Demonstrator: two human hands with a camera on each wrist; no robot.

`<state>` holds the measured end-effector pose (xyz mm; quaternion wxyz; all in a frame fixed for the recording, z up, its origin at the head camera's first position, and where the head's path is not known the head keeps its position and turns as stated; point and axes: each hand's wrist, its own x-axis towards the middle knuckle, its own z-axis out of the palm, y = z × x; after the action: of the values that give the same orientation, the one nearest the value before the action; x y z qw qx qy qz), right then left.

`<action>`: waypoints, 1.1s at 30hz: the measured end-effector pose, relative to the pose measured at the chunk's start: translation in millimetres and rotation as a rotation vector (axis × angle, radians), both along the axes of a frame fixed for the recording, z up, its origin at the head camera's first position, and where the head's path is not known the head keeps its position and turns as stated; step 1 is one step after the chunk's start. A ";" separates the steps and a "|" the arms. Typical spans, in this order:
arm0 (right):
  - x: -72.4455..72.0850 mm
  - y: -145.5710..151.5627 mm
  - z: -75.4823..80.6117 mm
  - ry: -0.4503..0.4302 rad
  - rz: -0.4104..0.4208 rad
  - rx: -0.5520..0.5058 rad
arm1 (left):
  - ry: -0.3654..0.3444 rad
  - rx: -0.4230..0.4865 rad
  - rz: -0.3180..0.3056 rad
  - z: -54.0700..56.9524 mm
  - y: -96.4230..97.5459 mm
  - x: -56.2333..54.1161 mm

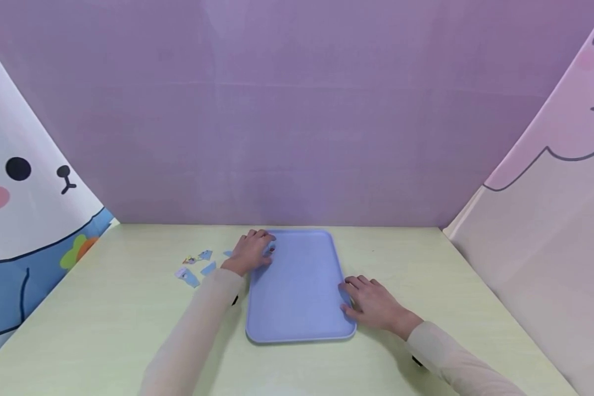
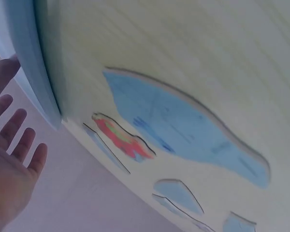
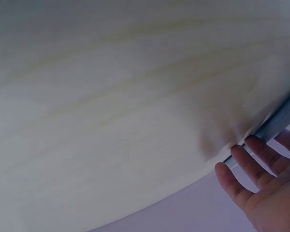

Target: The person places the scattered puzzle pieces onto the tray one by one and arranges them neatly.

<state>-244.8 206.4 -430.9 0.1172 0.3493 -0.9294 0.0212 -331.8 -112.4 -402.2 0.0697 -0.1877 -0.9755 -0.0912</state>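
A light blue rectangular tray (image 1: 299,291) lies on the table between the two hands. My left hand (image 1: 249,252) is at its far left rim, fingers reaching over the edge. In the left wrist view the thumb (image 2: 5,72) meets the tray's rim and the other fingers are loosely bent. A small coloured piece (image 1: 271,249) shows beside the left fingers; whether they touch it is unclear. My right hand (image 1: 373,303) rests at the tray's right rim with relaxed, spread fingers. The right wrist view shows those fingertips (image 3: 237,150) by the rim.
Left of the tray lie several flat, irregular picture pieces, among them a long blue one (image 1: 187,276), a plain blue one (image 1: 208,268) and a red-patterned one (image 2: 123,137). A purple cloth wall (image 1: 297,121) stands behind the pale table (image 1: 104,330), with printed cloths on both sides.
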 end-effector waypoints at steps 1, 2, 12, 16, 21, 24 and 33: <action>0.0 0.2 0.2 -0.004 -0.002 0.003 | 0.005 -0.001 -0.007 -0.2 -1.1 0.2; -0.1 0.4 0.3 -0.005 -0.005 0.008 | 0.011 -0.005 -0.015 -0.5 -2.3 0.2; -0.3 2.0 0.0 0.004 0.000 0.012 | 0.041 -0.028 -0.049 1.1 -20.7 5.7; 0.1 1.9 0.4 -0.003 -0.002 0.007 | 0.046 -0.016 -0.045 3.1 -30.4 9.5; 0.1 1.3 1.0 -0.017 -0.007 0.007 | 0.066 0.009 -0.043 2.3 -42.7 11.0; -0.2 1.4 0.8 -0.014 -0.008 0.005 | 0.080 0.008 -0.035 0.6 -50.2 11.0; -0.4 1.7 0.3 -0.016 -0.006 -0.001 | 0.075 0.002 -0.019 0.3 -67.8 17.7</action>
<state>-245.2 208.1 -430.6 0.1098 0.3463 -0.9314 0.0242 -314.1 -180.2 -402.0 0.1057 -0.1999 -0.9703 -0.0857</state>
